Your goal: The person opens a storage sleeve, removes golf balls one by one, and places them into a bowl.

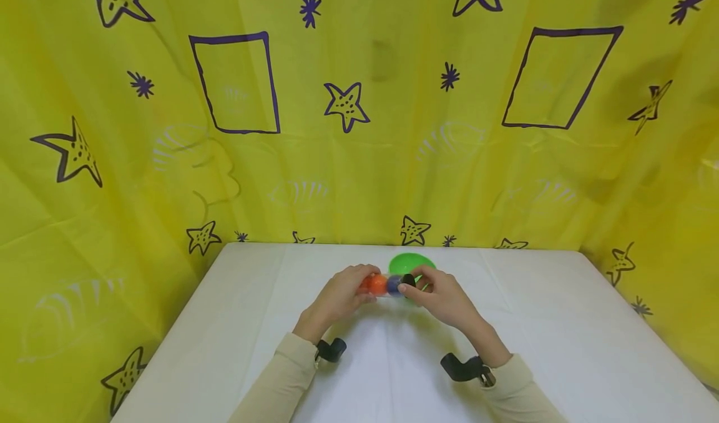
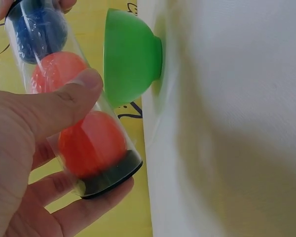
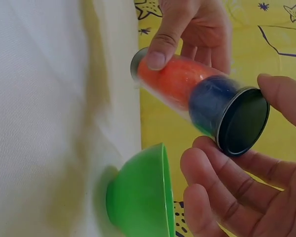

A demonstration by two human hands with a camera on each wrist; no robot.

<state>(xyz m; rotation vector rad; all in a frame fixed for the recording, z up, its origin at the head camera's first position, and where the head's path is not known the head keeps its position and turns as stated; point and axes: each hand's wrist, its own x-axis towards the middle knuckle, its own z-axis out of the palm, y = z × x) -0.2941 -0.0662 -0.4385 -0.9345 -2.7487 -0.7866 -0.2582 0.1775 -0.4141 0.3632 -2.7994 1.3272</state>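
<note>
A clear plastic tube (image 1: 384,284) lies level between both hands, just above the white table (image 1: 393,373). It holds two orange balls (image 2: 91,143) and one blue ball (image 2: 37,29), with a black cap (image 2: 113,175) at the left end. My left hand (image 1: 351,289) grips the orange end, thumb (image 2: 64,103) across the tube wall. My right hand (image 1: 418,292) pinches the other black cap (image 3: 241,121) at the blue end between thumb and fingers. A green bowl (image 1: 412,262) stands upright on the table right behind the tube.
A yellow cloth (image 1: 359,130) printed with purple stars and rectangles hangs behind and on both sides of the table. The bowl (image 3: 143,197) sits close to the table's far edge. Black wrist straps (image 1: 463,368) show on both cream sleeves.
</note>
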